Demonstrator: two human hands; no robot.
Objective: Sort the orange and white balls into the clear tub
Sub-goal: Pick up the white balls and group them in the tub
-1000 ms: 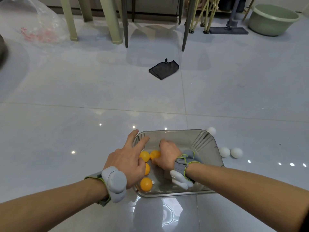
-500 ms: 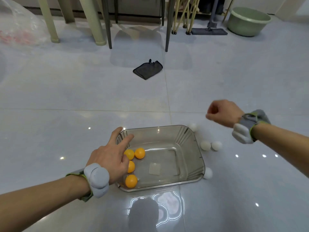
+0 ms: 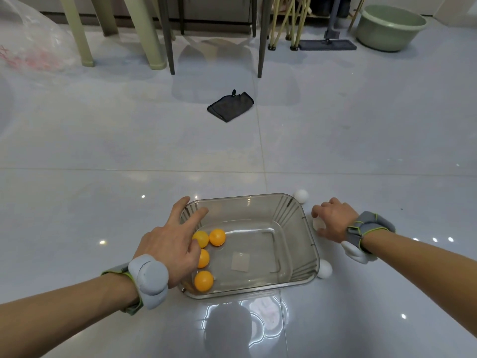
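Glossy pale tiled floor [image 3: 361,140] fills the view. Clear tub [image 3: 296,228], rectangular with ribbed corners, sits on it near centre, between the two hands; a small pale label lies on its base. Left hand [image 3: 173,244] rests over the tub's left rim, fingers spread and extended, palm down, nothing gripped; index finger reaches over the far-left corner, and the fingertips lie over or against the orange balls, contact not resolvable. Right hand [image 3: 333,220] is on the floor just right of the tub, fingers curled loosely around a white ball [image 3: 318,223]; the ball is largely covered by the hand, so whether it is gripped or only touched cannot be told. Four orange balls lie inside the tub along its left side: two side by side [image 3: 217,237] [image 3: 202,239], one nearer [image 3: 204,258], and one nearest at the near-left corner [image 3: 204,281]. Two further white balls lie on the floor outside the tub: one touching the far-right corner [image 3: 301,196], one against the near-right corner [image 3: 324,269]. A folded dark cloth [image 3: 230,106] lies well beyond the tub.
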